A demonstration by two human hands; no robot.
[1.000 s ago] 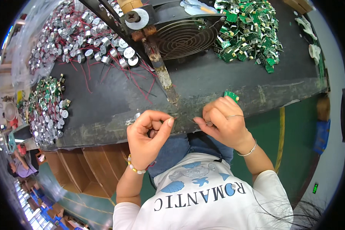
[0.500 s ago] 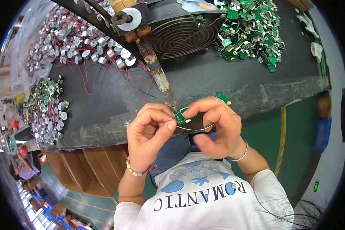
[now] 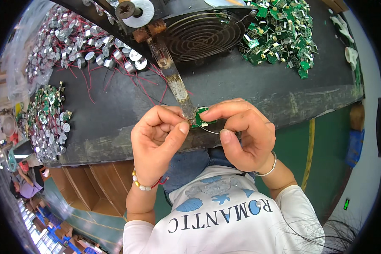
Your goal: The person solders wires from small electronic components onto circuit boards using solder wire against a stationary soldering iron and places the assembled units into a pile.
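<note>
Your left hand (image 3: pixel 154 137) left of centre, thumb and forefinger nearly meeting, any hold too small to tell, your right hand (image 3: pixel 252 135) part-open, thin wire (image 3: pixel 210 131) in its fingers, forefinger at the central green circuit board (image 3: pixel 205 120), beside the soldering iron (image 3: pixel 178 89).

From my remote stn I log: L hand (image 3: pixel 153 142), anything betw. thumb & index tips too small to ID. Soldering iron (image 3: pixel 176 86), tip end just by L fingertips: too small for me to confirm contact w/ green PCB (image 3: pixel 204 118). PCB partly hidden under R hand (image 3: pixel 253 137) index finger. Thin wire (image 3: pixel 209 131) passes behind R thumb; I can't trace that length. Board pile (image 3: pixel 279 36), beyond R hand, cut off by top edge; black bracket (image 3: pixel 108 24), beyond L hand, likewise. Co-worker (image 3: pixel 31 188), well left of L hand: small, blurred.
</note>
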